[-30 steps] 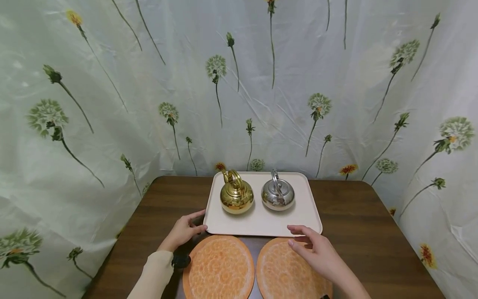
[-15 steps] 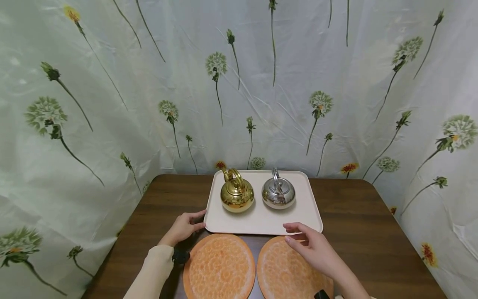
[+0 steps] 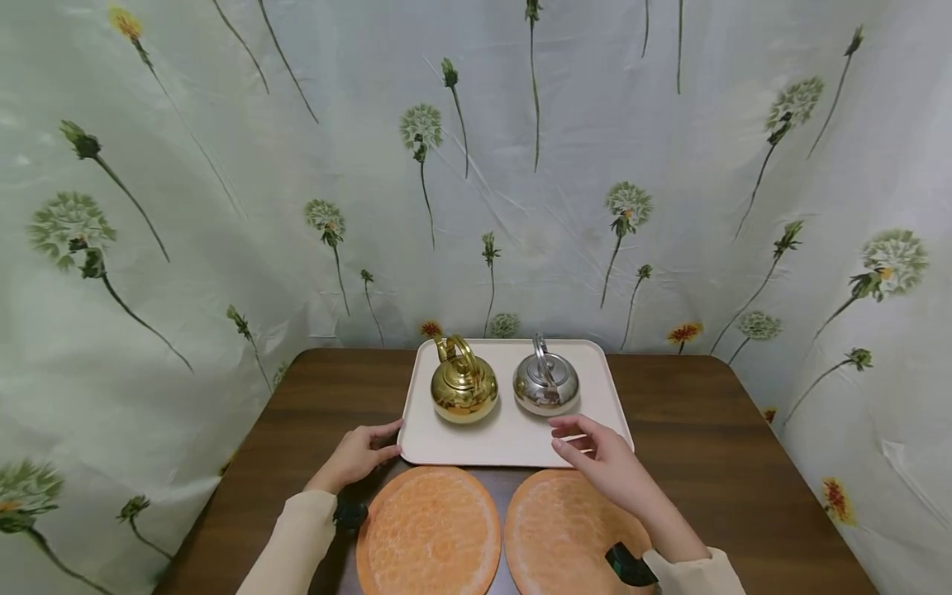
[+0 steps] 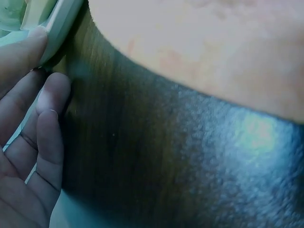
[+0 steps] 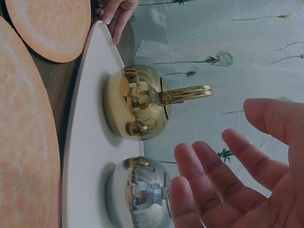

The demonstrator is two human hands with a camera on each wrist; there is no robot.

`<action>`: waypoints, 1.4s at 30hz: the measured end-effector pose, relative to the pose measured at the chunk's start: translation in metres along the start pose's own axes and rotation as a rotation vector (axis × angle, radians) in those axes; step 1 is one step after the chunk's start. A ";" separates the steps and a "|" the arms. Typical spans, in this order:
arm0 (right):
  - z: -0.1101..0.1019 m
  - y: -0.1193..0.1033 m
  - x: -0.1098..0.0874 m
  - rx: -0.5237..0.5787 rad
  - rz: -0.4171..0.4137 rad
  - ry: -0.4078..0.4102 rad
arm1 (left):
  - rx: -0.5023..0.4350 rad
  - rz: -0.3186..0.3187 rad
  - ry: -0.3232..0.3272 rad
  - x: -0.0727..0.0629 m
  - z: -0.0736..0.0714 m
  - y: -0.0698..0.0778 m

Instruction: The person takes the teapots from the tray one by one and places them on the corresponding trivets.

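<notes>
A gold teapot point(image 3: 464, 388) and a silver teapot point(image 3: 546, 382) stand upright, side by side, on a white tray point(image 3: 476, 450). My left hand point(image 3: 355, 453) holds the tray's front left corner; in the left wrist view the thumb point(image 4: 21, 54) lies on the rim, with the other fingers curled beside it. Over the tray's front right part hovers my right hand point(image 3: 598, 454), fingers loosely bent and apart. It holds nothing and is nearest to the silver teapot. In the right wrist view a gap shows between that hand and the gold teapot point(image 5: 137, 102).
Two round orange mats point(image 3: 429, 529) lie in front of the tray, side by side on the brown wooden table point(image 3: 692, 430). Behind and at both sides hangs a dandelion-print curtain point(image 3: 521, 207), close to the tray's back edge.
My right hand has moved forward and slightly left, from above the right mat to above the tray's front edge. The left hand stays at the tray corner. The head view has shifted slightly.
</notes>
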State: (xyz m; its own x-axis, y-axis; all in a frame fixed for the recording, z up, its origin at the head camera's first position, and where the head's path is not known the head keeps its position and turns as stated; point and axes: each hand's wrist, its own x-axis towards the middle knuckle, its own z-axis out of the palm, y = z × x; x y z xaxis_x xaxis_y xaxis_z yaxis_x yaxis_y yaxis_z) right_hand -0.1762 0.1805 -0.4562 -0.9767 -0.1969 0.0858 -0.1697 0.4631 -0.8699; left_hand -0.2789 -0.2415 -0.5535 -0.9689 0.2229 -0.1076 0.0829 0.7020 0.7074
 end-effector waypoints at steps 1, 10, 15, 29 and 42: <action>0.001 0.000 0.003 0.010 -0.007 -0.010 | 0.004 -0.013 0.006 -0.001 -0.001 -0.002; -0.001 -0.002 0.021 0.044 -0.017 -0.021 | -0.011 -0.014 -0.021 -0.003 -0.001 -0.004; -0.001 -0.005 0.035 0.071 -0.020 -0.032 | -0.009 -0.013 -0.018 -0.006 0.000 -0.003; 0.009 -0.014 0.067 0.189 0.020 -0.056 | 0.004 0.005 -0.027 -0.004 0.002 -0.007; 0.013 -0.022 0.091 0.197 0.039 -0.099 | -0.021 -0.009 -0.017 -0.004 0.004 -0.010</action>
State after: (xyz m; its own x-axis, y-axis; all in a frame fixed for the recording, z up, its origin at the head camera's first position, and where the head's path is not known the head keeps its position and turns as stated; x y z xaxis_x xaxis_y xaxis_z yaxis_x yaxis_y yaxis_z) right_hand -0.2594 0.1410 -0.4361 -0.9627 -0.2704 0.0101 -0.0932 0.2962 -0.9506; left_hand -0.2749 -0.2465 -0.5626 -0.9654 0.2283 -0.1256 0.0692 0.6894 0.7211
